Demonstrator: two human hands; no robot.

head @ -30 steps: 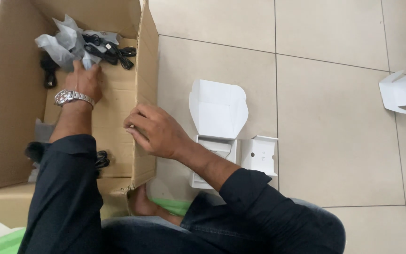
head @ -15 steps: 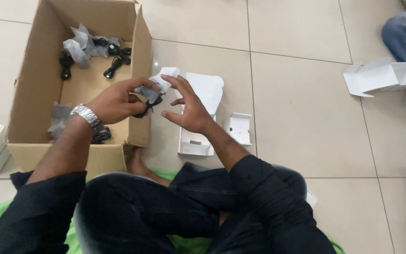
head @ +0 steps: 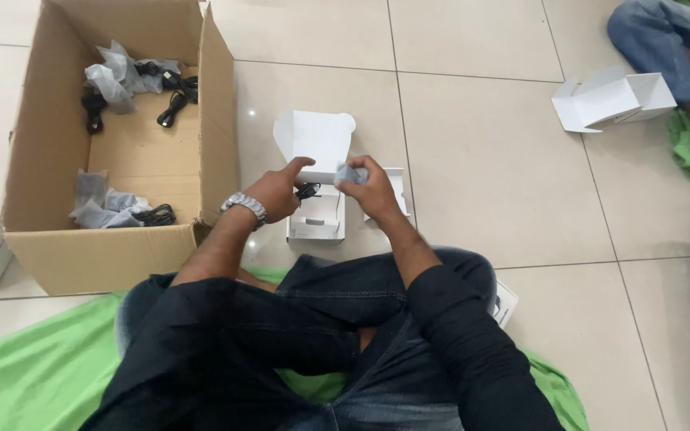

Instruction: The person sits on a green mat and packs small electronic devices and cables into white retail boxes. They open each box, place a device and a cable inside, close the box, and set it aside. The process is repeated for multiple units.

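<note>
The small open box (head: 315, 215) lies on the floor (head: 481, 160); the cardboard carton (head: 113, 231) sits left of it, another open box (head: 612, 100) far right, behind it.

The floor (head: 473, 144) is made of big pale tiles, smooth and a little shiny. The big box (head: 217, 144) is brown cardboard, dull and a bit rough. The small white box (head: 317, 140) looks like thin, smooth card. The watch (head: 243, 204) on the left wrist is shiny metal. The right hand (head: 369, 187) holds a small packet (head: 350, 173) that seems to be thin grey plastic, though it is hard to tell. A black cord (head: 307, 190) by the left hand (head: 277, 195) looks like dull plastic. The bags (head: 113, 72) in the big box are crinkly, see-through plastic. The green cloth (head: 33, 359) is soft and dull. The jeans (head: 361, 303) are dark denim.
</note>
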